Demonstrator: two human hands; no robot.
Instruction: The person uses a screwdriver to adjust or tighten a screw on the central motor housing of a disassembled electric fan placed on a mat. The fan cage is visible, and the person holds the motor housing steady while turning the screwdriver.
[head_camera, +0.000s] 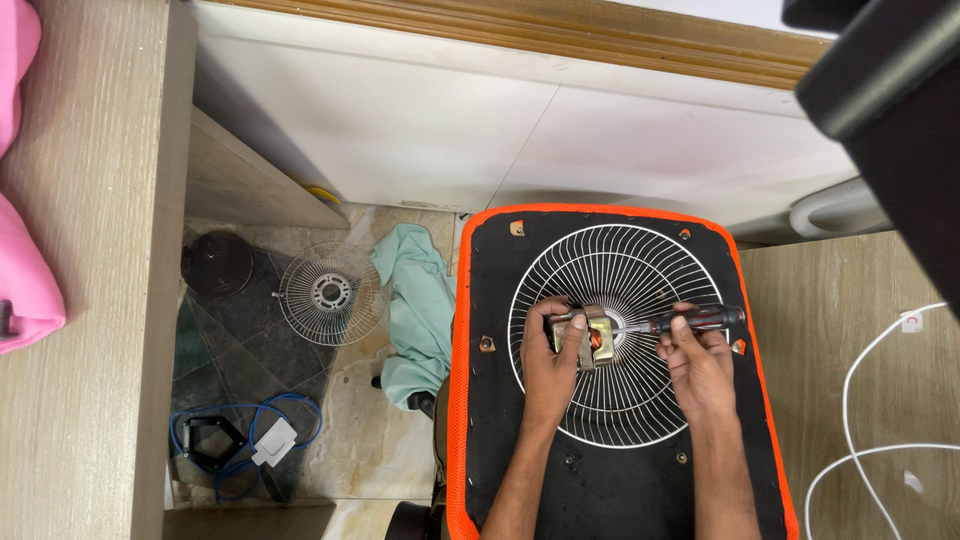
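A white wire fan guard (640, 260) lies flat on a black board with an orange rim (462, 330). At the guard's centre sits a small fan motor (592, 340) with copper windings showing. My left hand (552, 350) grips the motor from the left. My right hand (695, 360) holds a screwdriver (690, 320) with a dark red-and-black handle. Its shaft lies level and points left, with the tip at the motor.
On the floor to the left lie a second fan guard (330, 293), a teal cloth (420, 300), a dark round base (216, 263) and a blue cable with a white plug (270, 440). Wooden surfaces flank both sides. A white cord (860, 400) trails at right.
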